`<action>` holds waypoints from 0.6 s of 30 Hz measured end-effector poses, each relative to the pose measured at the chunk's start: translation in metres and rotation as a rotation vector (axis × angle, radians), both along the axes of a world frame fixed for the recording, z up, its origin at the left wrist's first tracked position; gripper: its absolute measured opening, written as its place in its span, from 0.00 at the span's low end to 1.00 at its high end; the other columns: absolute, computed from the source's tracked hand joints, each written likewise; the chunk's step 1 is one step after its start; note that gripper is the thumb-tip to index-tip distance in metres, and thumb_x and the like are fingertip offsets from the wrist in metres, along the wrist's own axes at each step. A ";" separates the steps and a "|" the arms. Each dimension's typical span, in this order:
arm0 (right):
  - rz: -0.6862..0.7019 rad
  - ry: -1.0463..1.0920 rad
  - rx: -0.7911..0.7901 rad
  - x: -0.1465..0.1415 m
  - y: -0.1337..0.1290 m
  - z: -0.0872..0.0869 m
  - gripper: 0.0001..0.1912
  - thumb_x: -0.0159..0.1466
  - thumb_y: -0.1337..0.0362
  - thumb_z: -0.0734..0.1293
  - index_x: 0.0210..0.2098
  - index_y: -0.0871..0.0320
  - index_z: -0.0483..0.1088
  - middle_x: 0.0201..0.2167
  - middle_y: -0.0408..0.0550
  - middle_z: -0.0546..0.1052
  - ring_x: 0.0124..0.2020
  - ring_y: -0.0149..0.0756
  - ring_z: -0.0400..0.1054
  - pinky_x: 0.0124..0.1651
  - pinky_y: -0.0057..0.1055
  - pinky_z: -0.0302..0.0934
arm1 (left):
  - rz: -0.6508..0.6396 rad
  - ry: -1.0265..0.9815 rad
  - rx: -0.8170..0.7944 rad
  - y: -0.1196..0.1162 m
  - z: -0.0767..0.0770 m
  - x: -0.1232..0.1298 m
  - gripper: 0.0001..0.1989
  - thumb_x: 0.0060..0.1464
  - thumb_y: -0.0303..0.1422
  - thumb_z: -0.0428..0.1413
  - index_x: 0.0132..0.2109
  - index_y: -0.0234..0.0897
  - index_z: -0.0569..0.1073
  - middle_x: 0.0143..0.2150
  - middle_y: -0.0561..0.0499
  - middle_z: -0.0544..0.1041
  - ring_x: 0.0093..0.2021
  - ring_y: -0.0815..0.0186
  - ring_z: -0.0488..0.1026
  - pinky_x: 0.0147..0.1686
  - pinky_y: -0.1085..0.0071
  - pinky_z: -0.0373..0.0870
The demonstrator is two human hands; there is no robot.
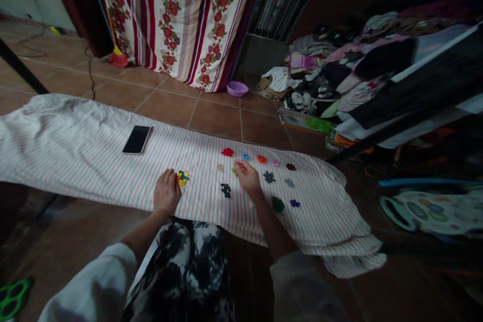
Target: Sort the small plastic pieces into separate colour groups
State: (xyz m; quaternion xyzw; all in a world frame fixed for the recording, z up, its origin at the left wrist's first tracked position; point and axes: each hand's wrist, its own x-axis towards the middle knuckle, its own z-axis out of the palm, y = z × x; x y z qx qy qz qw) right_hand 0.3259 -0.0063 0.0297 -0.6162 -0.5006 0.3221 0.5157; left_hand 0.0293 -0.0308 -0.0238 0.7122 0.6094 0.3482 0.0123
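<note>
My left hand (167,192) lies on the striped cloth (204,211), fingers stretched out, touching or nearly touching a small mixed pile of yellow, green and orange pieces (183,178). Thumb and fingertips of my right hand (248,178) are brought together above a little lime-green pile (233,170); whatever they pinch is too small to make out. Around that hand sit small piles sorted by colour: red pieces (227,152), light blue pieces (245,157), orange-red pieces (261,159), beige pieces (220,167), black pieces (225,190), dark grey pieces (269,177) and dark green pieces (277,204).
A phone (137,140) rests on the cloth at left. Pink pieces (275,163), brown pieces (290,166), light grey pieces (289,182) and purple pieces (295,203) lie rightward. Beyond are a purple basin (237,89), a floral curtain (181,20) and heaped clothes (339,65).
</note>
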 end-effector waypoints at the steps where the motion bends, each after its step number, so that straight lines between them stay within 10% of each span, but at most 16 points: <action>1: 0.064 0.003 0.023 -0.025 -0.007 -0.002 0.12 0.57 0.57 0.68 0.39 0.54 0.76 0.36 0.47 0.79 0.37 0.38 0.73 0.45 0.38 0.68 | 0.000 -0.010 -0.006 0.000 0.000 0.000 0.13 0.57 0.29 0.46 0.47 0.35 0.71 0.55 0.38 0.73 0.61 0.54 0.65 0.61 0.53 0.62; 8: 0.364 -0.372 0.063 -0.150 -0.037 -0.017 0.13 0.63 0.67 0.63 0.41 0.48 0.78 0.37 0.47 0.76 0.42 0.38 0.70 0.51 0.34 0.65 | 0.017 -0.153 -0.014 0.004 -0.002 -0.004 0.10 0.59 0.28 0.44 0.39 0.36 0.70 0.55 0.37 0.71 0.61 0.54 0.65 0.59 0.51 0.65; 18: 0.364 -0.733 -0.129 -0.176 -0.038 -0.010 0.19 0.66 0.69 0.60 0.54 0.53 0.73 0.46 0.51 0.72 0.49 0.35 0.68 0.53 0.29 0.62 | -0.239 0.151 -0.287 0.000 0.023 -0.035 0.16 0.62 0.29 0.41 0.49 0.33 0.71 0.60 0.38 0.70 0.65 0.58 0.61 0.63 0.58 0.60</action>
